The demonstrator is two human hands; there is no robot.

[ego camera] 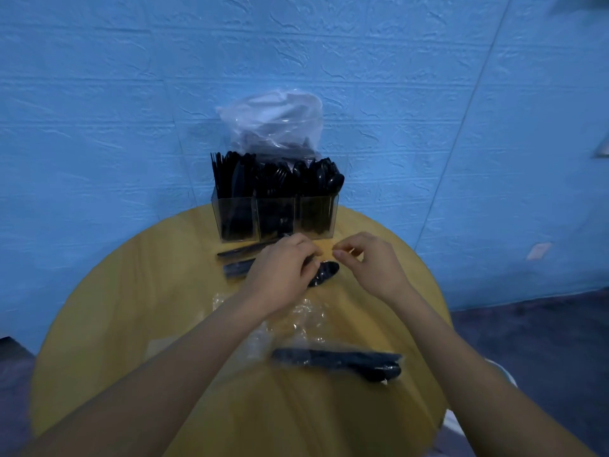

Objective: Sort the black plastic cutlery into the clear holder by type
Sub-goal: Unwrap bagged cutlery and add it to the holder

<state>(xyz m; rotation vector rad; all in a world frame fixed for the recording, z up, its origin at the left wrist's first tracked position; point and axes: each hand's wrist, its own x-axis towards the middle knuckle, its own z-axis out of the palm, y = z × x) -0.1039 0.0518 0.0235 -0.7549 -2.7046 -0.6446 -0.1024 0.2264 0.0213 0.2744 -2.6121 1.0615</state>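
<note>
The clear holder (316,214) stands at the table's far edge, its three compartments packed with black cutlery (276,176). Just in front of it, my left hand (283,272) curls over a wrapped cutlery packet (324,274) and pinches its clear wrapper near a spoon bowl. My right hand (370,267) is beside it with thumb and forefinger pinched together at the wrapper's end, though the clear film is hard to make out. A loose black knife (242,251) lies left of my hands. A second wrapped packet (339,360) lies near the front.
The round yellow wooden table (131,308) stands against a blue wall. A clear plastic bag (273,123) holding more cutlery rises behind the holder. Crumpled empty wrappers (308,313) lie mid-table between my forearms. Dark floor shows to the right.
</note>
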